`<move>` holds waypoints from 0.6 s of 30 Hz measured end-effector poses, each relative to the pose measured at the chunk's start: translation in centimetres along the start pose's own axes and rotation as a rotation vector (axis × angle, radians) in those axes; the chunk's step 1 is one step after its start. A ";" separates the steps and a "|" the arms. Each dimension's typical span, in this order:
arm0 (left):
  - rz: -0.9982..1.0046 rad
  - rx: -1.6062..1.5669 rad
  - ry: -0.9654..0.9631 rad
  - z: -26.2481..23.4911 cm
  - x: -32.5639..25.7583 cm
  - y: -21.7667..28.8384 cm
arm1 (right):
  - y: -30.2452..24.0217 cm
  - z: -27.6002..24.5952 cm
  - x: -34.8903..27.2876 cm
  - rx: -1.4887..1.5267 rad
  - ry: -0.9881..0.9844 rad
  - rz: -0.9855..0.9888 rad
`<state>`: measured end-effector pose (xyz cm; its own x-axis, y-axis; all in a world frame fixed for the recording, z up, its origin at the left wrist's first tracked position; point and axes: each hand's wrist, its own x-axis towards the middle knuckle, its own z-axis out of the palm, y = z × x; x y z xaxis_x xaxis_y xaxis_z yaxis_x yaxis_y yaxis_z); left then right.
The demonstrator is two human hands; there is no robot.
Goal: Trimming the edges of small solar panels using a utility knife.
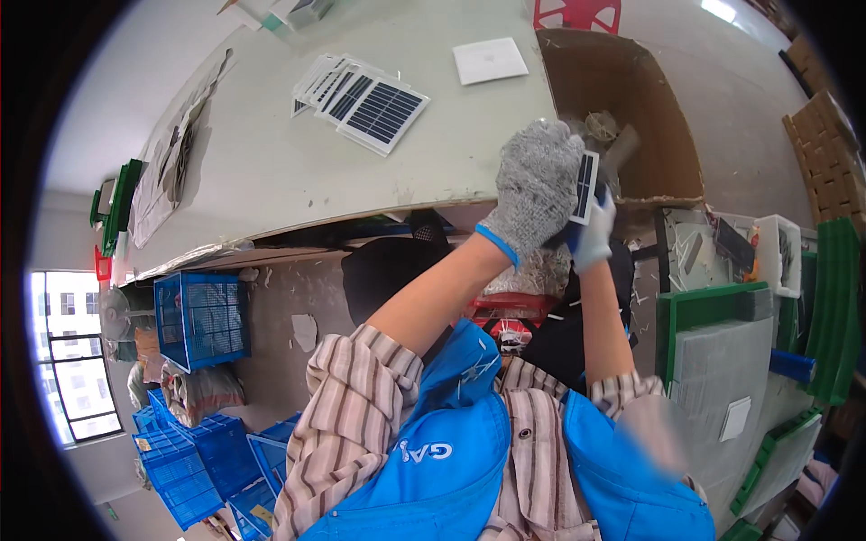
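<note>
Head view. The left hand [538, 185], in a grey knit glove with a blue cuff, is closed around a small solar panel [585, 187], a narrow dark-celled piece with a white frame held upright at the near edge of the table [271, 171]. The right hand [591, 236], in a pale glove, sits just below and behind the panel, fingers curled against its lower end; how firmly it grips cannot be told.

Surroundings: a fanned stack of solar panels [361, 99] lies flat on the table, well apart from the hands, with a white square plate [490, 60] beyond it. An open cardboard box [622, 108] stands just right of the hands, holding scraps and a paper tube [622, 144] close behind the held panel. A red stool [577, 13] shows past the box. Loose sheets [171, 171] hang over the table's far-left edge.

Edges and room: the table's near edge runs just under the left hand. Blue plastic crates [203, 320] stand and lie on the floor at left, beside a window [72, 352]. Green trays holding grey slabs [722, 361] crowd the right side. The person's striped sleeves and blue vest [451, 469] fill the lower middle.
</note>
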<state>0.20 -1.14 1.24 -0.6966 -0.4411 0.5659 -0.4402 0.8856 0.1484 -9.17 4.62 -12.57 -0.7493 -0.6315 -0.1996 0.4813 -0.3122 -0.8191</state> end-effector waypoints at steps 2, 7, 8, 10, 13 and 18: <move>-0.004 0.009 0.068 -0.3 -0.1 0.0 | -6.6 1.5 -4.8 0.156 -0.176 0.123; -0.032 -0.159 0.125 -2.7 0.6 -4.5 | -13.1 2.7 -4.8 -0.286 -0.221 -0.076; -0.019 0.035 0.252 -3.0 0.4 -6.9 | -13.7 3.3 -3.9 -0.327 -0.226 -0.210; -0.153 0.259 0.212 -4.7 -1.4 -13.8 | -15.8 7.2 -3.0 -0.543 -0.312 -0.329; -0.351 0.561 -0.207 -7.4 -2.2 -17.8 | -15.2 11.5 2.6 -1.088 -0.409 -1.281; -0.134 0.473 -0.252 -6.9 -2.5 -13.3 | -12.3 13.2 10.2 -1.472 -0.586 -1.564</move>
<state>11.74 -10.77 3.47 -0.7056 -0.6177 0.3472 -0.7003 0.6829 -0.2081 -16.71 -7.31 2.60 0.2314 -0.6518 0.7222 -0.9699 -0.2120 0.1194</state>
